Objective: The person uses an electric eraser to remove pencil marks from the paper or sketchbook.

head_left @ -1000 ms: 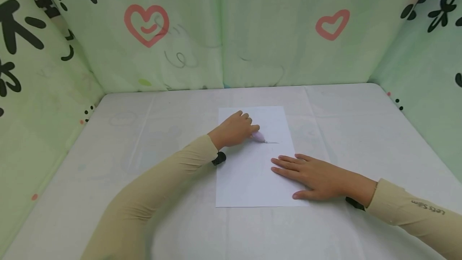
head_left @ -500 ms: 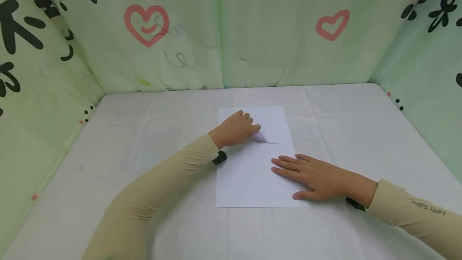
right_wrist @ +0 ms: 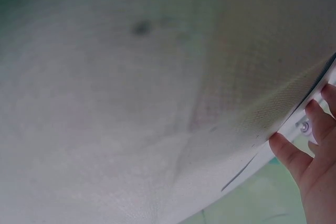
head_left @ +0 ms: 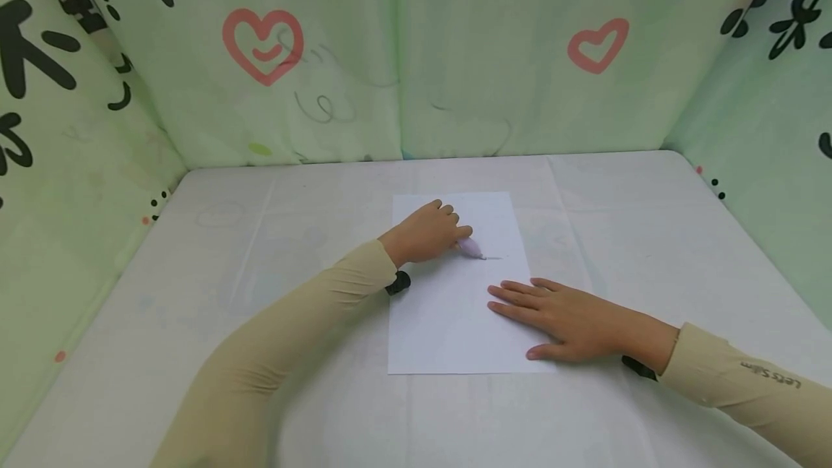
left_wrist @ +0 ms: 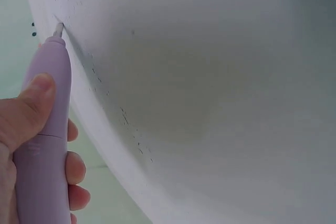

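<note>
The sheet of white paper (head_left: 455, 309) lay flat near the middle of the white table cover (head_left: 260, 237), with its short edges toward and away from the person. Only a little work showed on it. A short thin line (head_left: 492, 257) ran across the far part of the paper, toward its right edge. The wrist view also showed small dark specks on the paper. Most of the paper was blank, so the drawing looked like it had only just started, and nearly all of it was left to do.

The left hand (head_left: 425, 234) rested on the far part of the paper. Its fingers and thumb were curled around a light purple pen (left_wrist: 44, 124). The pen's tip (left_wrist: 58, 29) touched the paper at the left end of the short line.

The right hand (head_left: 572, 320) lay flat on the near right part of the paper. Its fingers were straight and a little spread, and they held nothing. It pressed down on the paper, and the heel of the hand sat past the paper's right edge. Green cloth walls with red hearts (head_left: 263, 42) stood behind the table.
</note>
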Demonstrator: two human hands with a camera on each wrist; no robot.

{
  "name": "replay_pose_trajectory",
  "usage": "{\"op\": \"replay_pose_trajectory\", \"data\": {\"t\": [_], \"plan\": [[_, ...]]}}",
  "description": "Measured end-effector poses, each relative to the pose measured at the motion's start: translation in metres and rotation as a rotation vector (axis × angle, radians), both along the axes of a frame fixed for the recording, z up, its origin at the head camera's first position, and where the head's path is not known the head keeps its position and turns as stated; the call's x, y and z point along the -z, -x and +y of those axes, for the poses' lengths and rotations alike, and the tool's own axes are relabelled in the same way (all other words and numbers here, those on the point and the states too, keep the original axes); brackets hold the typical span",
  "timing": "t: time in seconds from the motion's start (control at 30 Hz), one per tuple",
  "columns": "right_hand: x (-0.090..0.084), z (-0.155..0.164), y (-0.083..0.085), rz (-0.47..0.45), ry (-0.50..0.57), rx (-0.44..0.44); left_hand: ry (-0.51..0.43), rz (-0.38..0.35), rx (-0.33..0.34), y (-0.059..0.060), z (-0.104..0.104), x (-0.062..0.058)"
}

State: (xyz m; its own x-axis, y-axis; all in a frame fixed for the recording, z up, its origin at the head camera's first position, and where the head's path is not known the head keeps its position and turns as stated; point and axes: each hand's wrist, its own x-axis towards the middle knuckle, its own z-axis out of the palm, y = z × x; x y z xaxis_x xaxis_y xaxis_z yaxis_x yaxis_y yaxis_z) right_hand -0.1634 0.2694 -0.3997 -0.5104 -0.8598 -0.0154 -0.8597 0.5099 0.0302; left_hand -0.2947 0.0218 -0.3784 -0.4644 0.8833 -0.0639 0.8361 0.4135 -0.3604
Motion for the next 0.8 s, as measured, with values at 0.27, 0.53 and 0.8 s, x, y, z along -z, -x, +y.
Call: {"op": "replay_pose_trajectory", "data": {"t": [0.27,0.53,0.8], "plan": [[0.0011,0.0009,0.0005,0.009,0.002,0.0,0.001,0.001,-0.008,0.0006,-0.0016,-0.0023],[0.0016,0.0014,0.0006,0.004,0.002,0.0,-0.006,0.022,0.01,0.0011,0.0006,-0.0003],[0.002,0.0011,0.0,-0.004,0.005,0.003,-0.001,0.017,0.002,-0.0001,0.0026,0.0003]]}}
